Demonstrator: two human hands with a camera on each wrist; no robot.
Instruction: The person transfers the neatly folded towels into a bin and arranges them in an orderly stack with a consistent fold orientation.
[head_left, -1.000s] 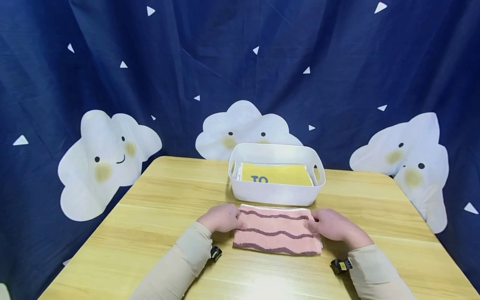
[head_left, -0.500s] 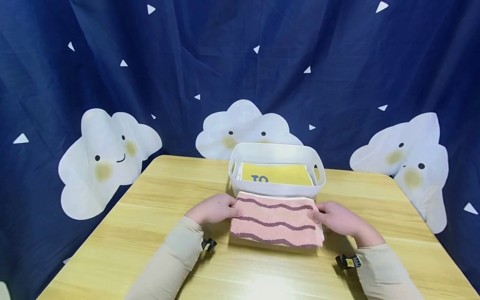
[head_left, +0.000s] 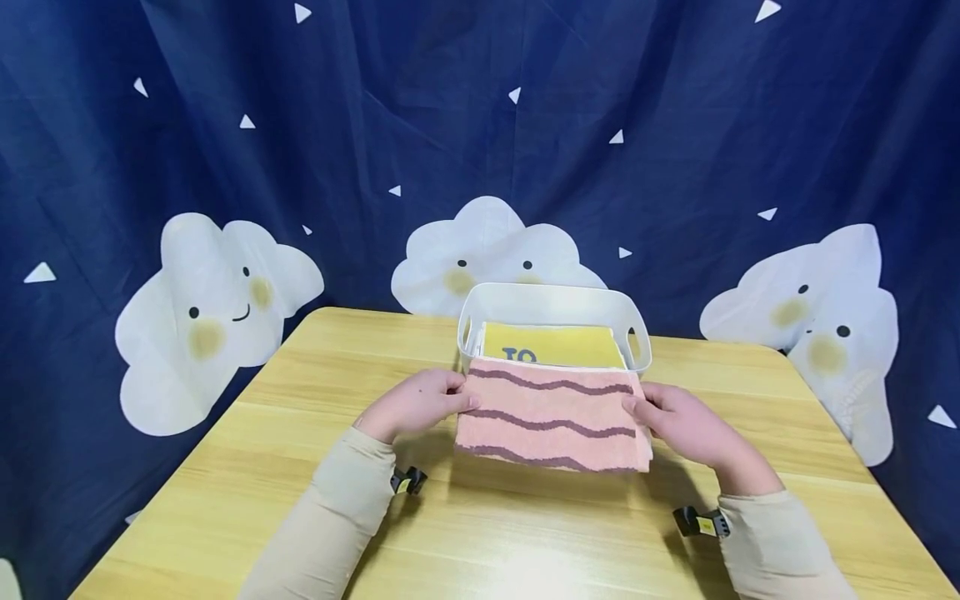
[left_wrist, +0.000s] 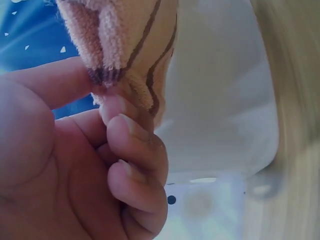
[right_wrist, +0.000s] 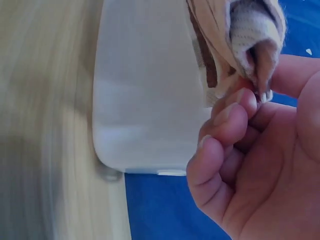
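A folded pink towel [head_left: 551, 417] with dark wavy stripes hangs above the table, in front of a white plastic basket [head_left: 555, 300]. My left hand [head_left: 422, 403] pinches its left edge between thumb and fingers; in the left wrist view the folded layers of the towel [left_wrist: 117, 40] show in that pinch. Its right edge is pinched by my right hand [head_left: 686, 425], and the layered end of the towel [right_wrist: 255, 45] shows in the right wrist view. Inside the basket lies a folded yellow cloth [head_left: 562, 343] with grey letters. The towel hides the basket's front wall in the head view.
The basket stands near the far edge of a light wooden table [head_left: 337, 350]. A dark blue curtain [head_left: 450, 100] with white clouds and triangles hangs behind. A black strap-like device [head_left: 701, 522] sits at each wrist.
Both hands have raised the pink towel off the table and moved it forward, up to the basket's front rim. The basket and the yellow cloth have not moved.
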